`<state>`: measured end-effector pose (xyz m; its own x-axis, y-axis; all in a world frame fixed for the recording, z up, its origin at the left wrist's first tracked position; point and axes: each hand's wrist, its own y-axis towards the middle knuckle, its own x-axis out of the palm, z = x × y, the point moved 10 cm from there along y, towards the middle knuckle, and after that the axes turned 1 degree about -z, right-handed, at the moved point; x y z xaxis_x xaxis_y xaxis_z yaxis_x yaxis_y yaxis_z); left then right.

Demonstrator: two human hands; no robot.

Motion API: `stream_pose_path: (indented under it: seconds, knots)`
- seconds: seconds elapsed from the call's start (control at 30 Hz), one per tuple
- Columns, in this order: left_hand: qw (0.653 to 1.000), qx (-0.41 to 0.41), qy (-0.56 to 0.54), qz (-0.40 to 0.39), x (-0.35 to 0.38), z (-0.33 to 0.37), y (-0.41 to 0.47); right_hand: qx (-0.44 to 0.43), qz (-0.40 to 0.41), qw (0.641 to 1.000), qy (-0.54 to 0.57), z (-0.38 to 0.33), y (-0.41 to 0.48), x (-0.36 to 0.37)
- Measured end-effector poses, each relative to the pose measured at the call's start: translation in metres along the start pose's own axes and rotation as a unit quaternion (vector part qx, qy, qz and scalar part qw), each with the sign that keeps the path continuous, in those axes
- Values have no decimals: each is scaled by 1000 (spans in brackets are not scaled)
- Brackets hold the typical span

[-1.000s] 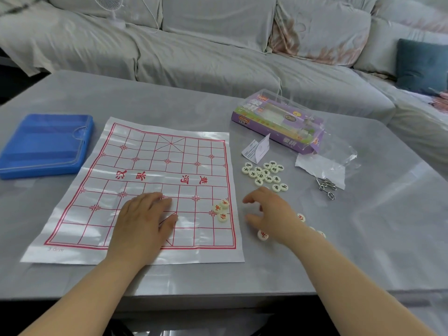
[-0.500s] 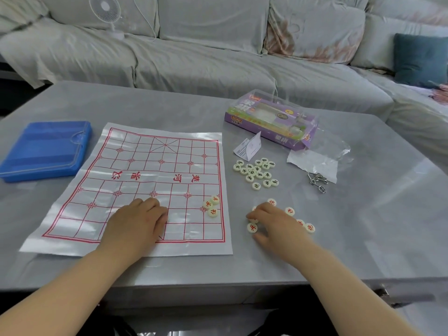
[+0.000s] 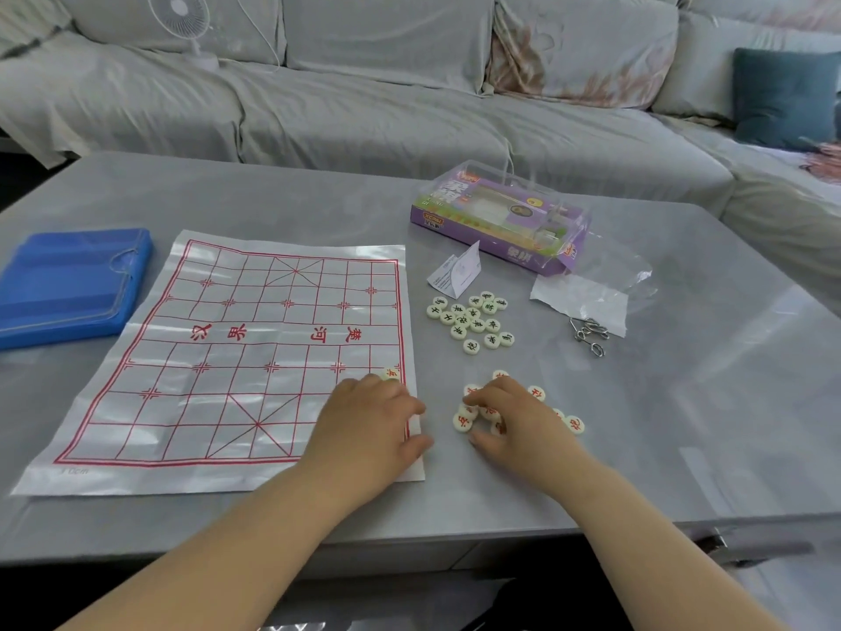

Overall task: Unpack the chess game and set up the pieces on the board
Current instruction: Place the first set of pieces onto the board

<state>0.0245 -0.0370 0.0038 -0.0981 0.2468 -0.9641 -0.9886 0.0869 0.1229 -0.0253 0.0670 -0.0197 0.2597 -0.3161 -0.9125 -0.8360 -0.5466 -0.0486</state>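
Note:
The chess board (image 3: 236, 339), a white plastic sheet with a red grid, lies flat on the grey table (image 3: 273, 207). My left hand (image 3: 368, 421) rests on the board's near right corner, fingers loosely bent, hiding whatever lies under it. One red-marked piece (image 3: 391, 373) shows just beyond its fingertips. Right of the board, my right hand (image 3: 514, 416) sits over a loose group of red-marked pieces (image 3: 462, 421), with curled fingers and thumb cupping a few. A cluster of dark-marked pieces (image 3: 473, 321) lies farther back.
The purple game box (image 3: 500, 220) stands behind the pieces, with a folded paper slip (image 3: 457, 275), a clear plastic bag (image 3: 587, 298) and metal ring puzzles (image 3: 589, 334) nearby. A blue case (image 3: 68, 284) lies left of the board. A grey sofa (image 3: 364, 107) runs behind the table.
My left hand slid right across the board to its near right corner, covering two of the three pieces there. My right hand stayed on the red-marked pieces, drawing them closer together.

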Motion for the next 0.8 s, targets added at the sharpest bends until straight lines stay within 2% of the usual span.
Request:
stream_pose_path:
  seconds: [0.07, 0.4, 0.63, 0.67, 0.73, 0.8]
  knots:
    - [999, -23, -3, -33, 20, 7, 13, 2, 1, 1000, 3, 3, 1, 1]
    - [999, -25, -23, 1, 37, 19, 31, 4, -2, 1000, -17, 12, 7, 0]
    - [994, -24, -51, 97, 1, -8, 14, -21, 50, 998, -35, 11, 5, -3]
    - [992, -41, -46, 109, -6, -19, 8, -27, 70, 997, -25, 3, 5, -6]
    - [991, -98, -46, 74, -8, -44, -4, -47, 98, 994, -16, -18, 8, -10]
    - [986, -142, -40, 79, -11, -71, -18, -83, 118, 989, -41, -46, 13, -9]
